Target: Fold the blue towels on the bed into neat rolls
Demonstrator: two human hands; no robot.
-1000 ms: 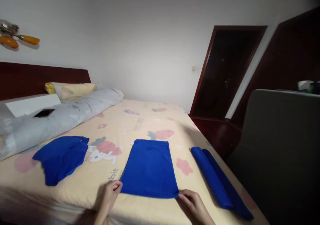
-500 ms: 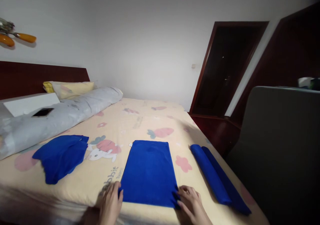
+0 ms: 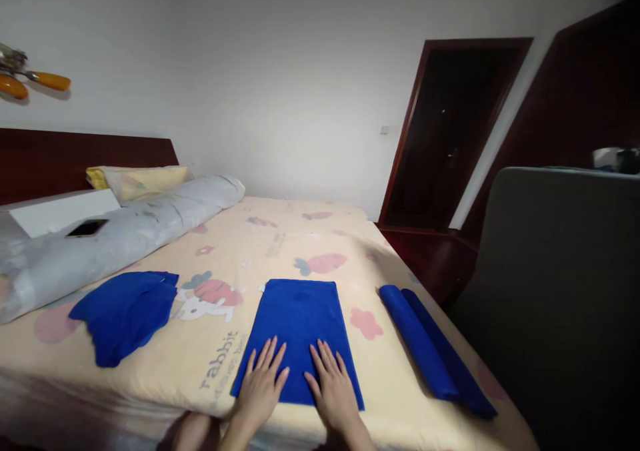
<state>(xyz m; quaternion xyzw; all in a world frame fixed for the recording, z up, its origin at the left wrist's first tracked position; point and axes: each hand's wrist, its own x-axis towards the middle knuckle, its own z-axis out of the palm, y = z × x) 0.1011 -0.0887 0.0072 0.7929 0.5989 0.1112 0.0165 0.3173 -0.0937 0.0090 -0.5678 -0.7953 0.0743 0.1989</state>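
Note:
A blue cloth (image 3: 303, 311), folded into a rectangle with a small white tag at its far left corner, lies flat on the bed. My left hand (image 3: 263, 381) rests palm down on its near left part, fingers spread. On the near right part lies my right hand (image 3: 331, 379), also flat with fingers apart. Two rolled blue cloths (image 3: 423, 341) sit side by side to the right, near the bed's edge. Over on the left is a crumpled blue cloth (image 3: 127, 314).
The bed (image 3: 280, 247) has a printed cream sheet. A grey rolled quilt (image 3: 165, 214), a phone (image 3: 88, 228), a white box (image 3: 65, 212) and a pillow (image 3: 143, 181) are at the left. A dark grey panel (image 3: 560, 291) stands beyond the right edge.
Both hands have moved inward from the near side edges of the folded cloth and now lie flat on top of it. The rolled and crumpled cloths stay put.

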